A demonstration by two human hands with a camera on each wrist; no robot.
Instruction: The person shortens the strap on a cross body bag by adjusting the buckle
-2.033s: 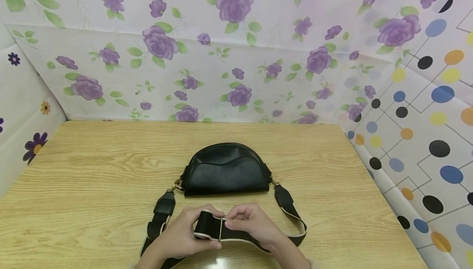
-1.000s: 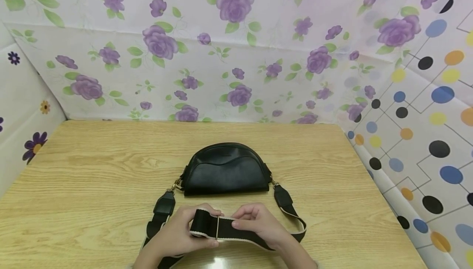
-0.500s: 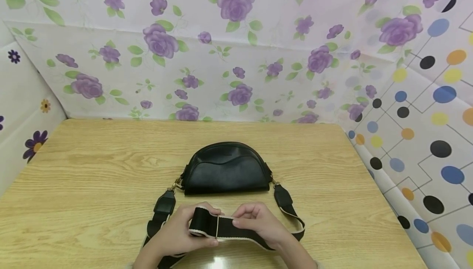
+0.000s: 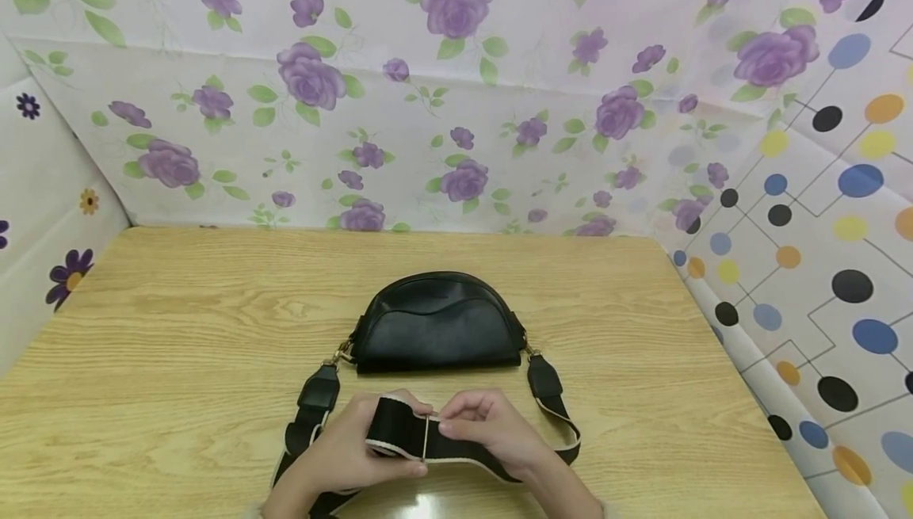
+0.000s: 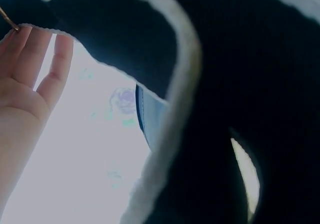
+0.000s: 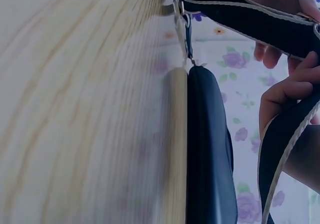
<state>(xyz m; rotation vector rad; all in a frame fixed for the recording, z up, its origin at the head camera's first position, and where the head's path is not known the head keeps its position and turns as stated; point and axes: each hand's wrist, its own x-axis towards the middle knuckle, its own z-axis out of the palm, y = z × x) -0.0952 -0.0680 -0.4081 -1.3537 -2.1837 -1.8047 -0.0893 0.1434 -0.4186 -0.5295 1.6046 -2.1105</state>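
Note:
A black half-moon handbag [image 4: 440, 329] stands on the table, its black webbing strap [image 4: 460, 449] with pale edges clipped at both ends. In front of the bag, my left hand [image 4: 349, 448] grips a folded loop of the strap beside a thin gold slider buckle [image 4: 426, 438]. My right hand [image 4: 495, 433] pinches the strap just right of the buckle, thumb in front. The strap [image 5: 115, 29] fills much of the left wrist view, close up. In the right wrist view, the strap [image 6: 260, 22] runs toward the hands, with the bag [image 6: 207, 149] seen edge-on.
The wooden table [image 4: 200, 321] extends around the bag. Gold clasps [image 4: 342, 351] join the strap's leather tabs to the bag. Behind the table hangs a flowered sheet [image 4: 399, 146]; a dotted sheet [image 4: 806, 265] covers the right side.
My right hand first slid right along the strap, away from the buckle, then came back left close to it. The buckle shifted slightly left, then right. The bag has stayed in place.

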